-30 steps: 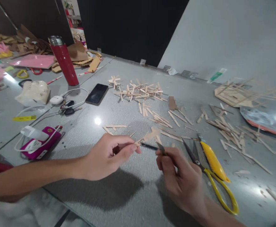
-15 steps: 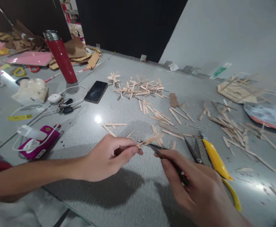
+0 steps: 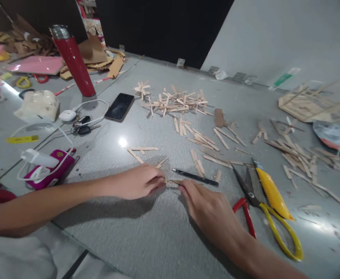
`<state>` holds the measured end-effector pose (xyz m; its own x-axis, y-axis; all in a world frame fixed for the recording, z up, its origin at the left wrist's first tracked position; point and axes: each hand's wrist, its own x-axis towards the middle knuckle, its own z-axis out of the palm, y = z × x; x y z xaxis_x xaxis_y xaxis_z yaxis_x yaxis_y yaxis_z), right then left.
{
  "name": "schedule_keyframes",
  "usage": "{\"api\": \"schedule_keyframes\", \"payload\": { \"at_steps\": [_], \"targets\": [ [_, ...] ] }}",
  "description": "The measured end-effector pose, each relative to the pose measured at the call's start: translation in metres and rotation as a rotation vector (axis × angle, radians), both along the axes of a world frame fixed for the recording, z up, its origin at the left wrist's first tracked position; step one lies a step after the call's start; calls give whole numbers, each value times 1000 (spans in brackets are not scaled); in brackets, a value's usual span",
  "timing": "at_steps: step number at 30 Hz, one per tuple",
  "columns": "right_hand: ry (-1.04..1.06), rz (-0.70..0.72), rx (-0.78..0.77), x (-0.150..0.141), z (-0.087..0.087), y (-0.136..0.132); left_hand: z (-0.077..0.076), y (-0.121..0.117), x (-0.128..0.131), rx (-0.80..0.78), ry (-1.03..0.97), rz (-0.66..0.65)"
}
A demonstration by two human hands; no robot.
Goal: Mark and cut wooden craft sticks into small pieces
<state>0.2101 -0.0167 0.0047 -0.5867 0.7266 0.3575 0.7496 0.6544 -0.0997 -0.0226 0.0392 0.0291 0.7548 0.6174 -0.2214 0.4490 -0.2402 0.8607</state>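
My left hand is closed, its thumb and fingers pinching one end of a small wooden craft stick piece. My right hand meets it from the other side, fingertips closed on the opposite end. Whether a dark tool is still inside the right hand is hidden. Just beyond the fingers lies a black pen. Scissors with one red and one yellow handle lie open to the right, beside a yellow tool with a toothed edge.
A pile of joined craft sticks and loose sticks lie ahead, with more sticks at right. A phone, keys, a red flask and a purple power bank with cables are to the left.
My right hand has turned palm down and moved left to the stick; the dark tool it held is out of sight. The stick is lower, and the scissors' handles show more.
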Motion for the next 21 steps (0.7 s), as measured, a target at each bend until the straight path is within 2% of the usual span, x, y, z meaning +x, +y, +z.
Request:
{"api": "schedule_keyframes", "payload": {
  "at_steps": [5, 9, 14, 17, 21],
  "targets": [
    [161, -103, -44, 5, 15, 0, -2, -6, 4, 122, -89, 200],
    [199, -105, -41, 7, 30, -1, 3, -9, 5, 148, -114, 281],
    [98, -35, -27, 8, 35, -3, 4, -9, 3, -122, -105, 276],
    [-69, 16, -27, 6, 27, -4, -1, -7, 2, -300, -72, 239],
    [-229, 80, 46, 1, 12, -4, -7, -3, 2, -504, -41, 200]
  ]
}}
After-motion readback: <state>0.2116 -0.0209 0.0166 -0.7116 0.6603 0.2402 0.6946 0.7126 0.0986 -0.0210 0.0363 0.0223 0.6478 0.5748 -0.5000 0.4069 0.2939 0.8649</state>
